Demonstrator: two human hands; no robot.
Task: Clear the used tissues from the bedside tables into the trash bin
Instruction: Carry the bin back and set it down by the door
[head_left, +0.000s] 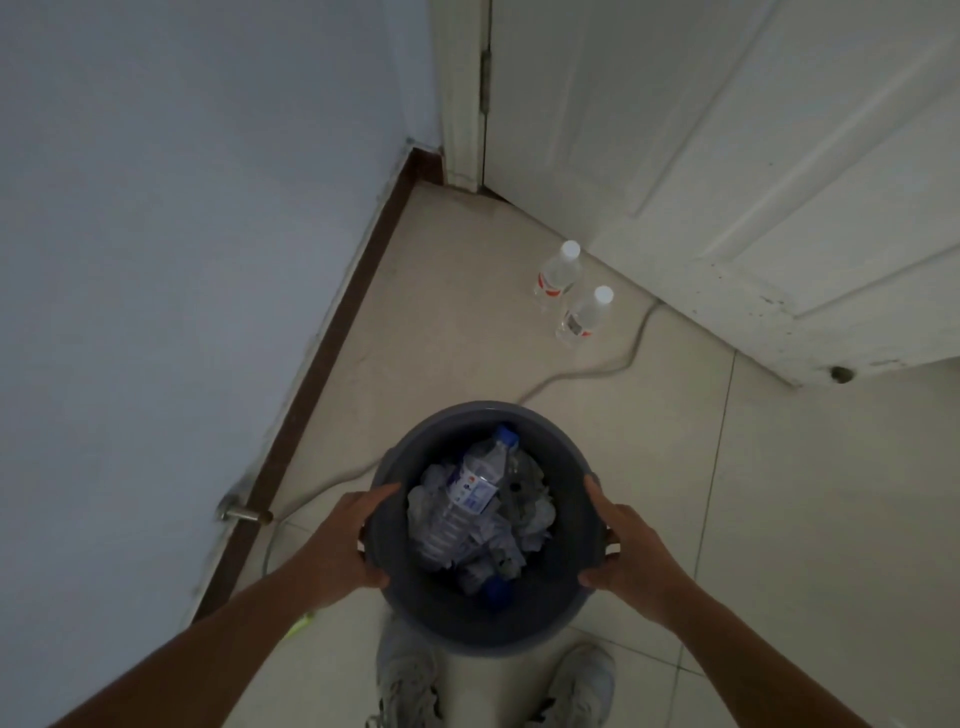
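A round dark grey trash bin (457, 623) is held in front of me above the tiled floor, over my shoes. My left hand (345, 540) clasps its left rim and my right hand (626, 551) clasps its right rim. Inside lie crumpled white tissues (530, 519) and a clear plastic bottle (470, 493) with a blue cap; another blue cap shows near the bottom. No bedside table is in view.
Two capped water bottles (556, 275) (584, 314) stand on the floor by a white open door (753, 182). A pale cable (587, 371) snakes across the tiles. A wall with a dark skirting board (322, 374) and a metal door stop (239, 514) lies left.
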